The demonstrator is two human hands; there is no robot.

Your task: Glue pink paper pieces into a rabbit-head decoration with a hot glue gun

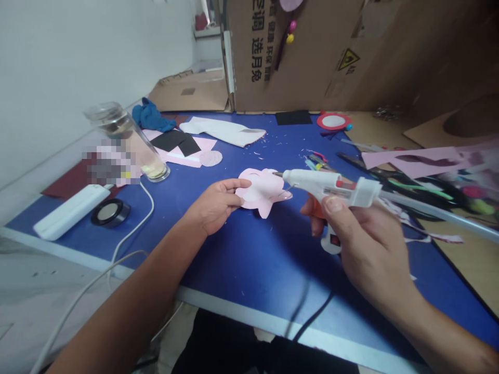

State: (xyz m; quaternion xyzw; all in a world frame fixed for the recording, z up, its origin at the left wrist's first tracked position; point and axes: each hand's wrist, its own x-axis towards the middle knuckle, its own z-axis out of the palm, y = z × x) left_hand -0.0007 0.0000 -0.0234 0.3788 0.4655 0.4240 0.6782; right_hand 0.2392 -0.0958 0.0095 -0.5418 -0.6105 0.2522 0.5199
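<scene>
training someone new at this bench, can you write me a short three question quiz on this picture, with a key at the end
1. Which hand grips the glue gun?
2. True or false: in the picture, the glass jar appears to the left of the glue gun.
3. The left hand pinches: (a) a blue cloth; (b) a pink flower shape; (c) a red-rimmed disc.

Key: 1. The right hand. 2. True. 3. b.
</scene>
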